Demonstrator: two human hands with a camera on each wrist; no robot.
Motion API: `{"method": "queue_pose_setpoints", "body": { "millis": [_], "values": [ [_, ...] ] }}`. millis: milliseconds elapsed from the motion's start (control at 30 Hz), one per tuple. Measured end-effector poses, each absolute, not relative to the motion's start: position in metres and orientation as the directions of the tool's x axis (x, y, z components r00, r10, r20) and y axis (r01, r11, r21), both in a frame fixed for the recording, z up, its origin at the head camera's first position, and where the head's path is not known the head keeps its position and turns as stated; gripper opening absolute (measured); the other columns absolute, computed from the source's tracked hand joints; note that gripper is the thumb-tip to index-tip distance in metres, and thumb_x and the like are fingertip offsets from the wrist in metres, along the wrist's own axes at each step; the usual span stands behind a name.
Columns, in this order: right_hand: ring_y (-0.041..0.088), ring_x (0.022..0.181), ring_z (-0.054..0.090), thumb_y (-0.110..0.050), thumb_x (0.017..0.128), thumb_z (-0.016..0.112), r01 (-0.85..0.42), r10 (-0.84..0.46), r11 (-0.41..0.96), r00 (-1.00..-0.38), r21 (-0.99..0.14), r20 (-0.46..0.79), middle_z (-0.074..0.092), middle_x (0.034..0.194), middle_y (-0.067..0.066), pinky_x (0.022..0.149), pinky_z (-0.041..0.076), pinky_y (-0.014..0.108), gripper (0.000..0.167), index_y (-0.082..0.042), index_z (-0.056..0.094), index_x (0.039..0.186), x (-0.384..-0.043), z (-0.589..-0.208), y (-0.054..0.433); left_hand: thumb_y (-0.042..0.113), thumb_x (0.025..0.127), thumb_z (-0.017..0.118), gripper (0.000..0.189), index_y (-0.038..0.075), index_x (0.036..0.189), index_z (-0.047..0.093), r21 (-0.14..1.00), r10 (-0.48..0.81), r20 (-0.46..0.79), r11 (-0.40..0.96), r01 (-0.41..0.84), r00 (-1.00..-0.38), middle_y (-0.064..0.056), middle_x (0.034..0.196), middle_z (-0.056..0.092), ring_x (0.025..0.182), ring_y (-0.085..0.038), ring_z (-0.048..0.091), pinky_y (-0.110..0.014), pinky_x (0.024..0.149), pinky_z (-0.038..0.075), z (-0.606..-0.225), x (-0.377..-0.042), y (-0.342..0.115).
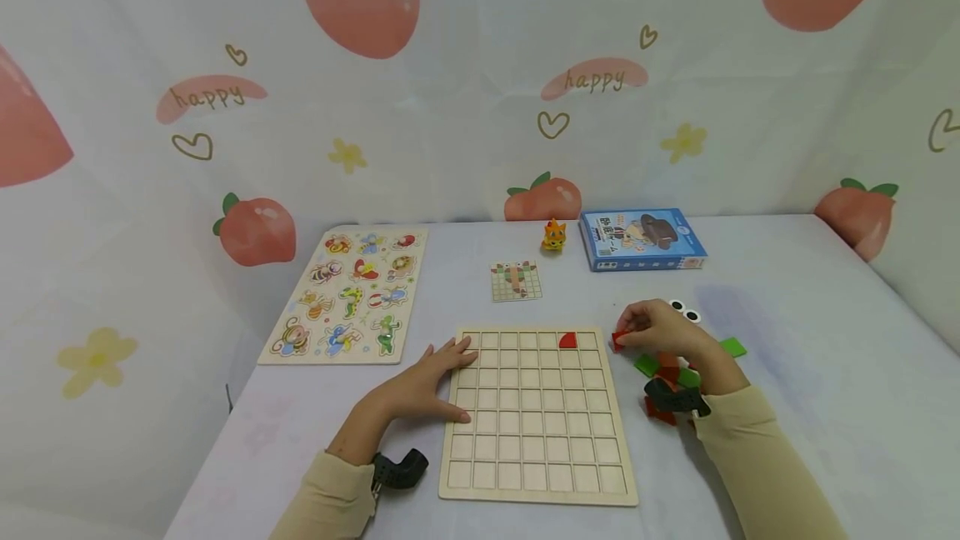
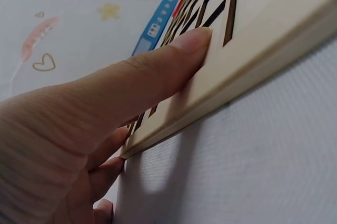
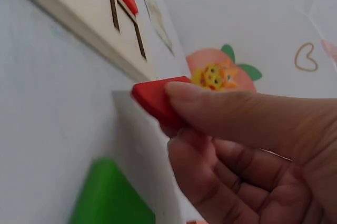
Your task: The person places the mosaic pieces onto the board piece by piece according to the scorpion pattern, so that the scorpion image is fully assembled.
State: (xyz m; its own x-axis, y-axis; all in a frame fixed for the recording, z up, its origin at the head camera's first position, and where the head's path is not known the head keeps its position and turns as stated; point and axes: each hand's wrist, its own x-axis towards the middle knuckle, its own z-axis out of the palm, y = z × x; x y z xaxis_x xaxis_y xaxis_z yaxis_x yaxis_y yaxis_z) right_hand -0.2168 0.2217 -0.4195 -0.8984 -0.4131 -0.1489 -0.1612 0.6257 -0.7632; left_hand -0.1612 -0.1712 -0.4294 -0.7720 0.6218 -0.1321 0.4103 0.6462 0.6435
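Observation:
A wooden grid board (image 1: 537, 500) lies flat on the table, with a red quarter-round piece (image 1: 568, 341) in a top-row cell towards the right. Along the board's left rim rests my left hand (image 1: 423, 386), fingers spread; its thumb presses the frame's top face in the left wrist view. My right hand (image 1: 660, 330) pinches another red piece (image 3: 155, 98) between thumb and fingers, just off the board's upper right corner. Under and beside that hand lie loose green pieces (image 1: 732, 347) and red pieces (image 1: 660, 413), partly hidden by the wrist.
Two eye pieces (image 1: 684, 312) lie beyond my right hand. A small pattern card (image 1: 516, 281), a toy figure (image 1: 553, 236) and a blue box (image 1: 643, 240) stand or lie farther back. An insect picture board (image 1: 345, 294) is at the left. A printed curtain backs the table.

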Motion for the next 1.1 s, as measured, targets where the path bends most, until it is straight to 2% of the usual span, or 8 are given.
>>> {"method": "queue_pose_setpoints", "body": {
  "millis": [367,667,867,1100],
  "values": [
    [0.012,0.07,0.06,-0.007,0.085,0.065,-0.036,-0.449,0.496,-0.866,-0.868,-0.221,0.067,0.082,0.006,0.066,0.056,0.024,0.018,0.007,0.062,0.095,-0.212,-0.42,0.195,0.039,0.069,0.08,0.088,0.01,0.142,0.04,0.625,0.592,-0.133,0.672,0.396,-0.794,-0.007,0.157,0.018,0.146,-0.028,0.009,-0.052,0.118,0.003,-0.429,-0.16,-0.168],
    [0.012,0.067,0.057,-0.01,0.085,0.067,0.002,-0.427,0.498,-0.869,-0.867,-0.248,0.064,0.078,0.005,0.063,0.054,0.023,0.02,0.007,0.063,0.095,-0.205,-0.419,0.183,0.039,0.069,0.081,0.088,0.011,0.141,0.041,0.623,0.585,-0.135,0.678,0.39,-0.8,-0.006,0.156,0.019,0.146,-0.027,0.009,-0.052,0.118,0.003,-0.428,-0.16,-0.167],
    [0.012,0.067,0.055,-0.011,0.083,0.069,-0.027,-0.412,0.538,-0.881,-0.843,-0.234,0.065,0.077,0.003,0.061,0.051,0.023,0.017,0.004,0.065,0.09,-0.204,-0.419,0.18,0.039,0.069,0.081,0.088,0.01,0.142,0.04,0.628,0.592,-0.13,0.67,0.395,-0.796,-0.007,0.157,0.018,0.146,-0.028,0.008,-0.053,0.118,0.002,-0.429,-0.161,-0.168],
    [0.011,0.06,0.05,-0.016,0.082,0.071,-0.088,-0.41,0.566,-0.893,-0.82,-0.186,0.058,0.065,-0.001,0.053,0.043,0.022,0.018,0.002,0.068,0.084,-0.201,-0.422,0.178,0.041,0.069,0.08,0.088,0.012,0.142,0.04,0.618,0.59,-0.134,0.678,0.399,-0.796,-0.005,0.157,0.018,0.146,-0.027,0.008,-0.052,0.118,0.002,-0.431,-0.16,-0.169]
  ]
}}
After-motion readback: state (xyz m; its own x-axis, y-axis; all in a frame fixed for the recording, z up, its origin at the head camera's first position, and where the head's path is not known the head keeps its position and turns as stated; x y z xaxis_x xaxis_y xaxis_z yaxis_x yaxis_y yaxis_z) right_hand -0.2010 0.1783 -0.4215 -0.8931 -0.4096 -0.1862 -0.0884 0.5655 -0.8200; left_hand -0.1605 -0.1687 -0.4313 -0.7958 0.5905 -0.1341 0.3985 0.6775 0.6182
